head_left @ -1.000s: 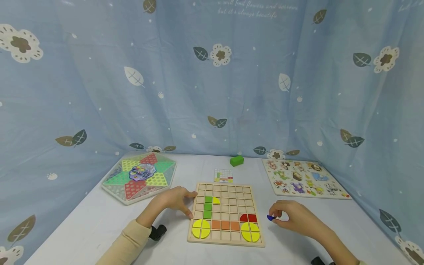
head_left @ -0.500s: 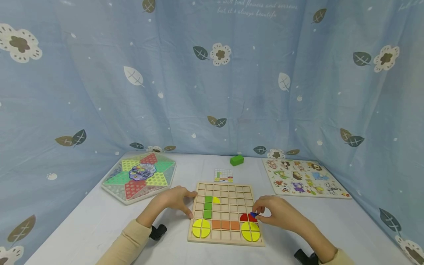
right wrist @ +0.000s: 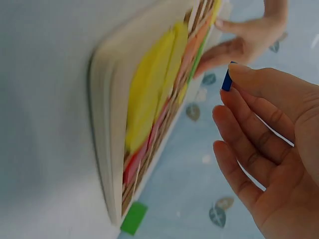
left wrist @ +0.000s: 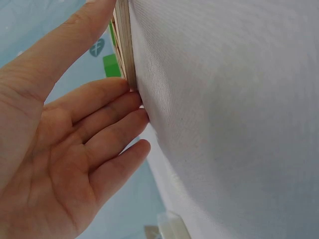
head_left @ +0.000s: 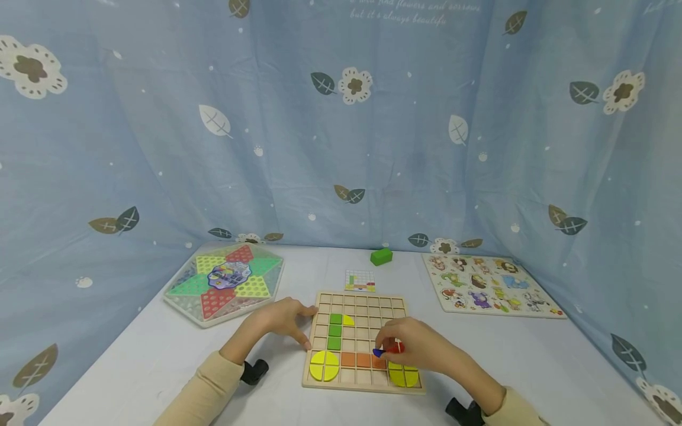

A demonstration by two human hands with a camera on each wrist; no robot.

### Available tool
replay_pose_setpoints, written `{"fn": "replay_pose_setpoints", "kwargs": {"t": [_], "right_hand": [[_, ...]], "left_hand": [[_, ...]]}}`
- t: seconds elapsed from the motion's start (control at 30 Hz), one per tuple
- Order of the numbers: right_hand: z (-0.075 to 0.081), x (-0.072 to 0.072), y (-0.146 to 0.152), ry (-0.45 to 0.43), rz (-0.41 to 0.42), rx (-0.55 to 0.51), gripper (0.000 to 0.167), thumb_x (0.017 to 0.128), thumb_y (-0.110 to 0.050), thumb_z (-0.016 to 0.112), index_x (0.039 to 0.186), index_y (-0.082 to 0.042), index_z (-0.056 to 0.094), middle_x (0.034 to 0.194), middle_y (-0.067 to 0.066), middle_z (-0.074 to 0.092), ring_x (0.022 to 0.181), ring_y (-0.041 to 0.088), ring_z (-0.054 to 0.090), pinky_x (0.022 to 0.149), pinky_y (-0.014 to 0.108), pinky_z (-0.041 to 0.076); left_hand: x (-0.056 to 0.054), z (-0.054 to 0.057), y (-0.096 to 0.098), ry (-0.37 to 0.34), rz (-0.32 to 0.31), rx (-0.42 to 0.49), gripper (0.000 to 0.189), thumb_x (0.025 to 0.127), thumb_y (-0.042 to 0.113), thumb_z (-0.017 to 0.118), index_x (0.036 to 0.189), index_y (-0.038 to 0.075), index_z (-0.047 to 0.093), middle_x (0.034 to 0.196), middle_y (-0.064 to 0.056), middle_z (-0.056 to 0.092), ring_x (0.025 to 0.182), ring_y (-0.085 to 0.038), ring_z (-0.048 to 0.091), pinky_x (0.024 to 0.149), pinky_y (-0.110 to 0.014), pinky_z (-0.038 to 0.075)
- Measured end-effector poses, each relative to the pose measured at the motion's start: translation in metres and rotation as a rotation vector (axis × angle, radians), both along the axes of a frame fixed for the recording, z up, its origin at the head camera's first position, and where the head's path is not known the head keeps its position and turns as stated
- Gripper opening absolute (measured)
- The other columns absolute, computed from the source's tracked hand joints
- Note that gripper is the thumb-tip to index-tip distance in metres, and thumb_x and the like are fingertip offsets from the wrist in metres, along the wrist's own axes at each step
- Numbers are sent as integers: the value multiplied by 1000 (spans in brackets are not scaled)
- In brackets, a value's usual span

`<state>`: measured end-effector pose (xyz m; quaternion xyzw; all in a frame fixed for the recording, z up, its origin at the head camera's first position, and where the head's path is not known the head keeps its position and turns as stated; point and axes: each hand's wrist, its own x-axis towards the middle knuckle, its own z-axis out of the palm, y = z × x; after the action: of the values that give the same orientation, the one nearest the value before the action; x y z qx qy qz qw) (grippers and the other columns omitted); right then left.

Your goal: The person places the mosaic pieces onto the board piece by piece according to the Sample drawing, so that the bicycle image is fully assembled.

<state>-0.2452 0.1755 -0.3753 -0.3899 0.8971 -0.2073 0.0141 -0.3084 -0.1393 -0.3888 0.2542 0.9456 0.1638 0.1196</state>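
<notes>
My right hand (head_left: 418,343) pinches a small blue piece (right wrist: 227,82) between thumb and index finger, above the wooden grid board (head_left: 362,386). In the head view the blue piece's tip shows over the orange squares (head_left: 355,360). A red piece (head_left: 397,347) is partly hidden by my fingers. My left hand (head_left: 282,319) touches the board's left edge with thumb and fingertips. Green squares (head_left: 334,329), a yellow quarter piece (head_left: 348,320) and two yellow circles of quarter pieces, the left one (head_left: 324,365) fully visible, lie in the grid.
Behind the board lies a small pattern card (head_left: 360,280), with a green block (head_left: 380,257) farther back. A hexagonal game board (head_left: 229,284) is at the left, and an animal puzzle board (head_left: 487,287) at the right. A blue printed curtain (head_left: 298,148) closes off the back.
My right hand has moved left with the blue piece, from the table beside the board, over the red pieces, to above the orange squares. The left hand stays at the board's edge.
</notes>
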Motion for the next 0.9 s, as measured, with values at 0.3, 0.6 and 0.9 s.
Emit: {"fn": "replay_pose_setpoints", "kwargs": {"t": [0.3, 0.6, 0.9], "right_hand": [[-8, 4, -24, -9, 76, 11, 10, 82, -14, 78, 85, -21, 71, 77, -21, 60, 67, -2, 54, 61, 14, 46], [-13, 5, -31, -58, 79, 42, 12, 80, -15, 80, 85, -23, 73, 77, -23, 61, 69, -7, 53, 64, 14, 47], [-14, 7, -33, -25, 76, 49, 14, 77, -15, 82, 84, -23, 73, 77, -23, 61, 70, -7, 53, 69, 15, 47]], "left_hand": [[0, 1, 0, 1, 2, -6, 84, 65, 41, 88, 137, 13, 56, 139, -13, 52, 131, -31, 44, 102, -47, 41], [0, -1, 0, -9, -10, 8, 84, 65, 41, 87, 137, 11, 55, 139, -14, 52, 131, -32, 44, 102, -48, 41], [2, 2, 0, 0, 3, -6, 83, 64, 40, 88, 136, 11, 57, 138, -12, 54, 130, -31, 46, 102, -45, 41]]}}
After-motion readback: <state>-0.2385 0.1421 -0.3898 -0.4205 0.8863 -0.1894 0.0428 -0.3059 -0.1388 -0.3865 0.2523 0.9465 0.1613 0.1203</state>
